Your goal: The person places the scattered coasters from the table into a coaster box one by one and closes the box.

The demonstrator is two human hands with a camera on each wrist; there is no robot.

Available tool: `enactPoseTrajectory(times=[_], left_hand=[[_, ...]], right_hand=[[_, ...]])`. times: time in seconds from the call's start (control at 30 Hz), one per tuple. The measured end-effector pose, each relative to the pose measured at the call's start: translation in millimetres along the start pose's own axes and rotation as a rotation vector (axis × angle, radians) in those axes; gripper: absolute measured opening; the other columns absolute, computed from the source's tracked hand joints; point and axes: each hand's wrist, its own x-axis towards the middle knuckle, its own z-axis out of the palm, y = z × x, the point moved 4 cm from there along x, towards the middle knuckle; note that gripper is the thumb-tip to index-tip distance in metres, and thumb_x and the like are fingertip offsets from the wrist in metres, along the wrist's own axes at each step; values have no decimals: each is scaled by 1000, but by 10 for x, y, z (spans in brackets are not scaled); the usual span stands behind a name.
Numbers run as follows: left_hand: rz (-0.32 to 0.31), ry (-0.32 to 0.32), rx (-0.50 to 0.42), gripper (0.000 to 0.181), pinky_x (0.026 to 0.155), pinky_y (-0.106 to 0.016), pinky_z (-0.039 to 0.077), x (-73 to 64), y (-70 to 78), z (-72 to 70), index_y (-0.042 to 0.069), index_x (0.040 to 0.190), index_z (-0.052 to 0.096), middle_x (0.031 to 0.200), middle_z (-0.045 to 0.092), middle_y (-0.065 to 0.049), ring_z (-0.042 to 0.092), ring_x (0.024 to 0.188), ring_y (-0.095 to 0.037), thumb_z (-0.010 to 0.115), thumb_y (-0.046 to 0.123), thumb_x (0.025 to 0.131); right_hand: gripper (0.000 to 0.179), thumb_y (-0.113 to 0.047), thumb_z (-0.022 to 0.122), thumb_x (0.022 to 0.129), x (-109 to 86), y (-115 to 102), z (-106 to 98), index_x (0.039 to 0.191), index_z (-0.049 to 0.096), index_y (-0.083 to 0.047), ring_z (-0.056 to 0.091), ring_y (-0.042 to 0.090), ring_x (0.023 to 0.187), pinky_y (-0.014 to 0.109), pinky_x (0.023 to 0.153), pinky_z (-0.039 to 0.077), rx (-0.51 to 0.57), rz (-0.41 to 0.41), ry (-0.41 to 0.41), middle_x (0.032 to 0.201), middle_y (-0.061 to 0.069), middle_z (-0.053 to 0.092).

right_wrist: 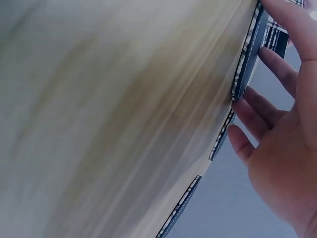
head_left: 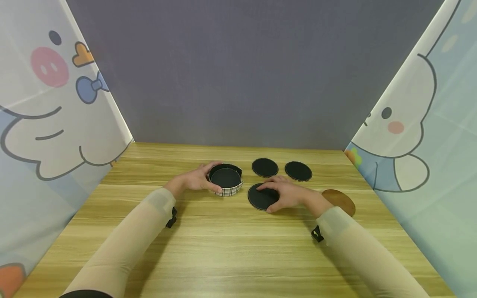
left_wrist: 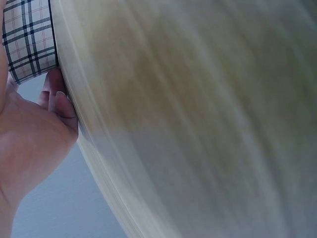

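Note:
A round holder (head_left: 232, 191) with a plaid outer wall and a black inside stands on the table. My left hand (head_left: 195, 178) grips it from the left, thumb along the near wall; its plaid side (left_wrist: 30, 37) fills a corner of the left wrist view. Just right of it lies a round black coaster (head_left: 259, 199) with a plaid edge. My right hand (head_left: 288, 193) spans this coaster from the right, thumb at the near edge, other fingertips at the far edge, and the index finger on its top face. The palm covers the coaster's right side.
Two more round black coasters (head_left: 265, 167) (head_left: 298, 170) lie farther back. A brown round disc (head_left: 338, 201) sits to the right, partly behind the right forearm. A grey panel (head_left: 238, 74) stands along the back of the wooden table (head_left: 223, 256), with printed cloth walls (head_left: 22, 145) on both sides.

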Motion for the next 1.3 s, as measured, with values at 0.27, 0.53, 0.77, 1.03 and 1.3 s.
enactPoseTrajectory(times=[0.27,0.53,0.77,1.03,1.3], left_hand=[[1,0,5,120,126,-79,21,5,-1,-4,37,176,19,178,8,-29,18,163,-55,96,51,85],[4,4,9,119,126,-78,22,22,-17,-8,40,176,19,177,10,-29,24,161,-55,95,51,85],[7,6,15,120,127,-79,19,33,-29,-15,39,176,19,180,5,-29,12,166,-54,95,52,85],[3,4,30,120,126,-78,21,27,-24,-17,39,176,18,179,4,-30,16,164,-55,95,53,85],[-5,-11,5,119,127,-75,23,29,-24,-13,37,176,18,179,4,-29,17,164,-53,94,52,87]], right_hand=[[78,-52,89,84,0,10,-27,155,63,-33,44,45,150,71,124,33,-57,-8,76,160,13,52],[76,-52,87,87,1,59,-171,156,62,-31,42,42,150,70,124,26,-25,-22,233,159,13,51],[73,-50,85,89,94,38,-255,156,62,-31,38,42,155,69,125,22,24,-29,315,160,13,50],[72,-50,84,90,325,-72,-242,156,62,-30,35,42,155,70,124,23,77,-44,330,159,13,50],[74,-51,84,90,620,-271,-209,158,61,-30,39,38,153,65,125,25,84,-62,311,160,11,49]])
